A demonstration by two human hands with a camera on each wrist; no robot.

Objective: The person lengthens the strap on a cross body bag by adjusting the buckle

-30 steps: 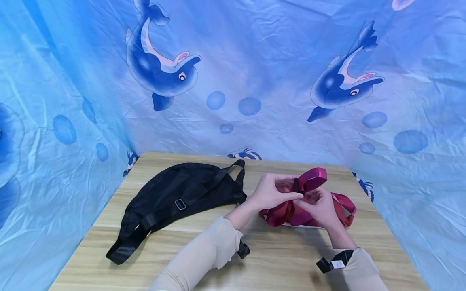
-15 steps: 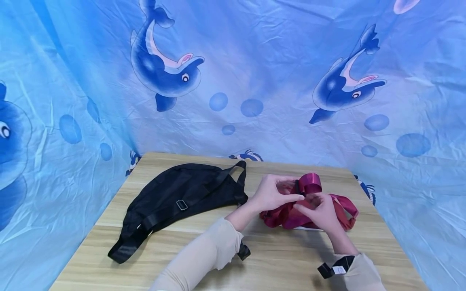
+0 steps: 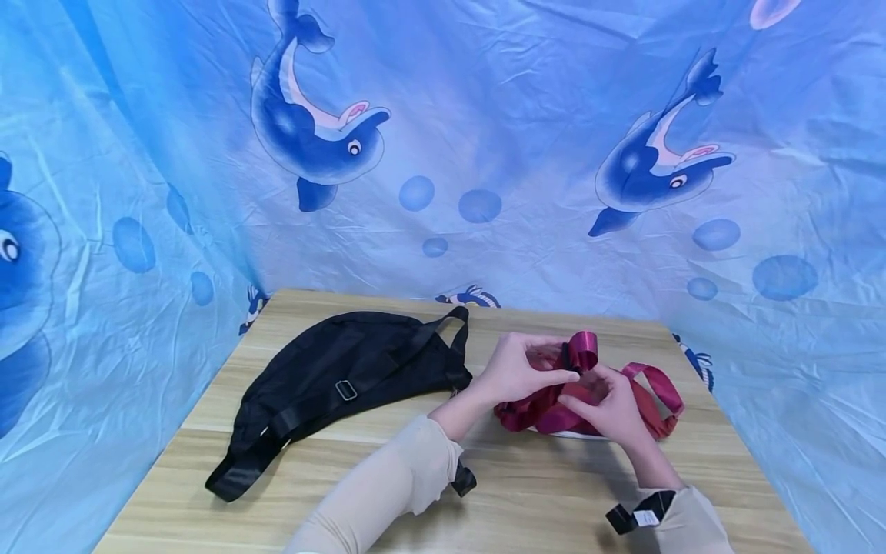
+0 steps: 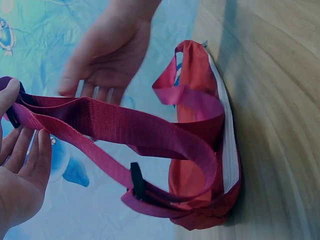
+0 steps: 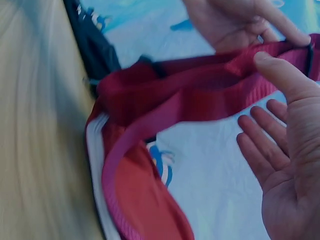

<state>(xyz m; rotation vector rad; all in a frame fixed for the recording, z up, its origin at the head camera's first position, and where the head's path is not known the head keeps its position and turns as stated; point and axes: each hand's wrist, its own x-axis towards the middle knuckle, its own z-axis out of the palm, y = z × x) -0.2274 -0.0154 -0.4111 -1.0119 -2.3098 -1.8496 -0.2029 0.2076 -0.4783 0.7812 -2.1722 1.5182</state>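
Observation:
In the head view a red waist bag point(image 3: 651, 415) with a dark red webbing strap point(image 3: 584, 351) lies at the table's right. My left hand point(image 3: 515, 369) pinches the strap at its black slide buckle point(image 4: 14, 111), fingers and thumb on either side. My right hand point(image 3: 612, 404) is just right of it; its thumb lies on the strap and the index finger appears hidden behind it, the other fingers point(image 5: 255, 145) loosely bent below. The strap stretches from the bag up to both hands. A second black slider point(image 4: 136, 181) sits lower on it.
A black waist bag point(image 3: 346, 362) with its own strap and metal-coloured buckle lies on the left of the wooden table point(image 3: 540, 500). A blue dolphin-print curtain point(image 3: 540, 123) stands behind and at both sides. Black bands point(image 3: 654, 508) hang at the sleeves.
The strap loop above the buckle has grown smaller. Another strap loop at the bag's right has risen. My left hand holds nearly the same place, while the right shifts slightly.

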